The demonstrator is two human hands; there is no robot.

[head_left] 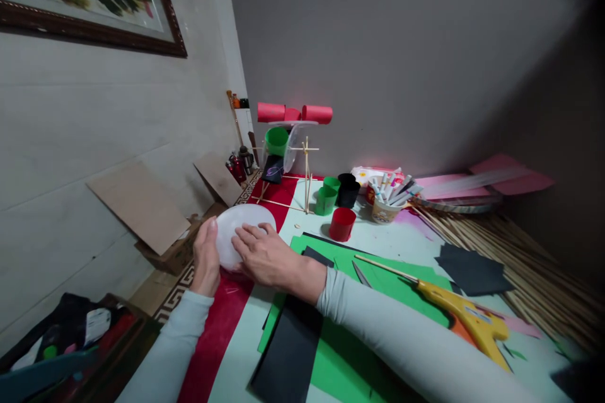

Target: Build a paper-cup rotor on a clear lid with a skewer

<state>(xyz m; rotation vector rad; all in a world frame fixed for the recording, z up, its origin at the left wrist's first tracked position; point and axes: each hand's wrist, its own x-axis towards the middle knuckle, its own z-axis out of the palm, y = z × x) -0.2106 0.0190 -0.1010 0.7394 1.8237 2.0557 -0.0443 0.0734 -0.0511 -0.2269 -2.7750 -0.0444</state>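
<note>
- Where the red strip crosses the table, a white plastic lid lies near its far left edge.
- Left hand: fingers together, cupping the lid's left rim.
- Right hand: flat, fingers spread, pressing on top of the lid.
- Yellow glue gun lies on green paper, well apart from both hands.
- No legible writing.

On the bench stand two green paper cups, one black cup and one red cup. There is one yellow glue gun and one white plastic lid.
</note>
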